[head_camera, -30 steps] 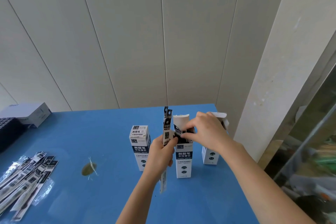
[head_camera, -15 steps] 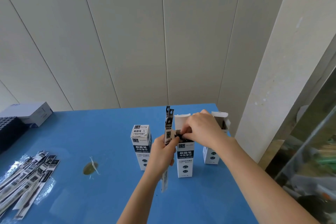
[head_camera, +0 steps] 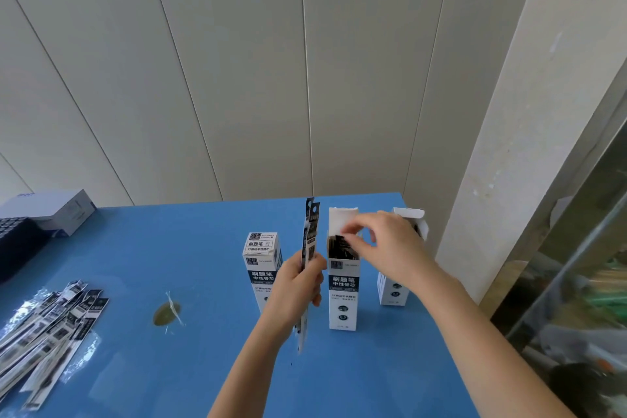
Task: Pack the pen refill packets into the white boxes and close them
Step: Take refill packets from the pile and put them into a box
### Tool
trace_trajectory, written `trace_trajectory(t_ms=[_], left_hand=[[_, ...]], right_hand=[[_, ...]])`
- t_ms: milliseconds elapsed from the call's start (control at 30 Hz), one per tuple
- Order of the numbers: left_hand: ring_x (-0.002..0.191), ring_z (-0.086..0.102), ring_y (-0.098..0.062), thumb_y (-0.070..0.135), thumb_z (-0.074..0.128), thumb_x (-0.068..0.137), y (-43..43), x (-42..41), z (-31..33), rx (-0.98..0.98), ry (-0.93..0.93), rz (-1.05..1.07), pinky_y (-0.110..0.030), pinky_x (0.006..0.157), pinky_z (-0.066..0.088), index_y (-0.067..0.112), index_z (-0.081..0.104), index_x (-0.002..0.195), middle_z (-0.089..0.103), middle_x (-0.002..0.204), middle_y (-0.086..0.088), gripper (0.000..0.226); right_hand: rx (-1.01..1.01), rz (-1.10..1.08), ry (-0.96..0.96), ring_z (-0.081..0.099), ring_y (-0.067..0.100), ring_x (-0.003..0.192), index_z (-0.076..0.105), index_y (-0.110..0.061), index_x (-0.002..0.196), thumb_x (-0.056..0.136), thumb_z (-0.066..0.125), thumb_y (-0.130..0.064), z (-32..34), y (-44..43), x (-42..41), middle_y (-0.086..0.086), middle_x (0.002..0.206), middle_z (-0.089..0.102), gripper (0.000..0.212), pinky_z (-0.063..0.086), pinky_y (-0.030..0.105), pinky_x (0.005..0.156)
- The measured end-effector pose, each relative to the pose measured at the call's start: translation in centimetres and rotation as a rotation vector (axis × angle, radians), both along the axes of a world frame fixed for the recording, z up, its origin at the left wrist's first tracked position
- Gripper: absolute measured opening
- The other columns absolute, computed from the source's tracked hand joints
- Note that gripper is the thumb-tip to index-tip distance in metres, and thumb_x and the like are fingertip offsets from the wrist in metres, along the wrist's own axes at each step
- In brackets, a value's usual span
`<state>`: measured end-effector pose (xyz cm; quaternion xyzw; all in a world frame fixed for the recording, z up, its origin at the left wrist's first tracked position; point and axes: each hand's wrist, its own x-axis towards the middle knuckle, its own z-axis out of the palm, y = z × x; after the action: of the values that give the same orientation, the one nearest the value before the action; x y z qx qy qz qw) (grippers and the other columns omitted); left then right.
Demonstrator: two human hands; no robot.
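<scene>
Left fingers (head_camera: 315, 278) pinching slim black-and-white refill packets (head_camera: 312, 226) upright, right fingers (head_camera: 355, 229) at open white box (head_camera: 342, 295) mouth, grip unclear

The blue table (head_camera: 190, 248) is smooth and glossy. The 3 white boxes (head_camera: 342, 295) at centre look like matt printed card. The packets (head_camera: 51, 326) at lower left are shiny, crinkled clear plastic. The wall panels (head_camera: 237, 78) above look smooth, matt.
</scene>
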<state>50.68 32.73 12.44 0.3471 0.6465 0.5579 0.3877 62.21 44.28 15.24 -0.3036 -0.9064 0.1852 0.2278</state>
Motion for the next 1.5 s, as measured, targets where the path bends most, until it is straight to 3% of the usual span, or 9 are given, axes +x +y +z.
trace_trajectory(t_ms=[100, 233, 367, 500, 667, 733, 833, 967, 1500], left_hand=[[0.054, 0.033, -0.014, 0.004, 0.04, 0.093, -1.1, -0.6, 1.1, 0.035, -0.018, -0.038, -0.02, 0.053, 0.042, 0.009, 0.046, 0.073, 0.032, 0.054, 0.005, 0.022], [0.075, 0.053, -0.013, 0.008, 0.038, 0.095, -2.0, -1.3, 2.9, 0.072, 0.044, -0.036, -0.021, 0.075, 0.044, 0.015, 0.059, 0.078, 0.053, 0.073, 0.001, 0.028], [0.075, 0.048, 0.006, 0.02, 0.038, 0.098, -2.3, -1.5, 4.2, 0.067, 0.236, -0.034, -0.02, 0.074, 0.037, 0.02, 0.061, 0.082, 0.052, 0.083, 0.018, 0.028], [0.069, 0.047, -0.011, 0.039, 0.039, 0.089, -2.2, -2.1, 5.1, 0.113, 0.285, -0.152, -0.023, 0.066, 0.04, 0.023, 0.058, 0.08, 0.049, 0.068, 0.016, 0.027], [0.072, 0.063, -0.022, 0.027, 0.046, 0.095, -2.1, -2.7, 6.6, 0.165, 0.408, -0.265, -0.037, 0.074, 0.054, 0.01, 0.061, 0.086, 0.065, 0.075, 0.006, 0.024], [0.078, 0.067, -0.018, 0.022, 0.05, 0.091, -2.2, -2.9, 7.3, 0.21, 0.419, -0.269, -0.03, 0.075, 0.055, 0.008, 0.064, 0.088, 0.069, 0.08, 0.004, 0.02], [0.08, 0.067, -0.005, 0.012, 0.057, 0.088, -2.0, -3.0, 8.1, 0.254, 0.458, -0.2, -0.015, 0.07, 0.052, 0.015, 0.067, 0.086, 0.07, 0.08, 0.011, 0.011], [0.078, 0.066, 0.001, 0.012, 0.065, 0.084, -1.1, -2.4, 8.6, 0.303, 0.585, -0.113, -0.01, 0.067, 0.049, 0.025, 0.068, 0.082, 0.07, 0.086, 0.014, 0.014], [0.08, 0.07, -0.007, 0.003, 0.071, 0.075, 1.3, -2.8, 5.1, 0.4, 0.504, -0.172, -0.015, 0.077, 0.052, 0.017, 0.071, 0.083, 0.073, 0.079, 0.016, 0.016]], right_hand=[[-0.227, -0.091, 0.316, 0.046, 0.001, 0.059, 0.061, -0.021, 0.1, 0.088, 0.044, 0.0, -1.1, -1.0, 1.6, -0.017, 0.092, 0.06, 0.03, 0.037, 0.009, 0.056], [-0.387, -0.171, 0.36, 0.041, 0.007, 0.06, 0.052, -0.024, 0.099, 0.086, 0.043, 0.0, -3.8, -2.5, 2.8, -0.015, 0.071, 0.045, 0.029, 0.03, 0.016, 0.057], [-0.53, -0.113, 0.178, 0.048, 0.001, 0.102, 0.042, -0.029, 0.117, 0.077, 0.062, -0.022, -6.0, -2.6, 3.0, -0.02, 0.111, 0.048, 0.045, 0.038, 0.019, 0.08], [-0.624, -0.017, 0.093, 0.043, -0.001, 0.119, 0.032, -0.033, 0.132, 0.07, 0.078, -0.029, -7.5, -1.6, 2.1, -0.022, 0.128, 0.045, 0.078, 0.035, 0.022, 0.101], [-0.571, 0.01, 0.103, 0.052, -0.013, 0.1, 0.048, -0.032, 0.107, 0.072, 0.078, -0.024, -7.6, -1.3, 1.1, -0.028, 0.1, 0.059, 0.047, 0.04, 0.017, 0.088], [-0.576, 0.012, 0.101, 0.051, -0.016, 0.093, 0.05, -0.03, 0.105, 0.074, 0.077, -0.022, -7.5, -1.3, 1.0, -0.028, 0.095, 0.058, 0.042, 0.04, 0.012, 0.081], [-0.591, 0.007, 0.099, 0.054, -0.01, 0.093, 0.052, -0.027, 0.108, 0.075, 0.077, -0.021, -7.5, -1.0, 1.0, -0.026, 0.095, 0.058, 0.042, 0.042, 0.017, 0.086], [-0.595, 0.005, 0.086, 0.055, -0.001, 0.1, 0.052, -0.023, 0.115, 0.075, 0.076, -0.021, -7.7, -0.7, 1.1, -0.022, 0.1, 0.059, 0.047, 0.045, 0.021, 0.088], [-0.651, -0.018, 0.121, 0.056, 0.003, 0.103, 0.051, -0.031, 0.107, 0.073, 0.078, -0.022, -8.2, -0.1, 1.2, -0.017, 0.101, 0.062, 0.043, 0.05, 0.031, 0.093]])
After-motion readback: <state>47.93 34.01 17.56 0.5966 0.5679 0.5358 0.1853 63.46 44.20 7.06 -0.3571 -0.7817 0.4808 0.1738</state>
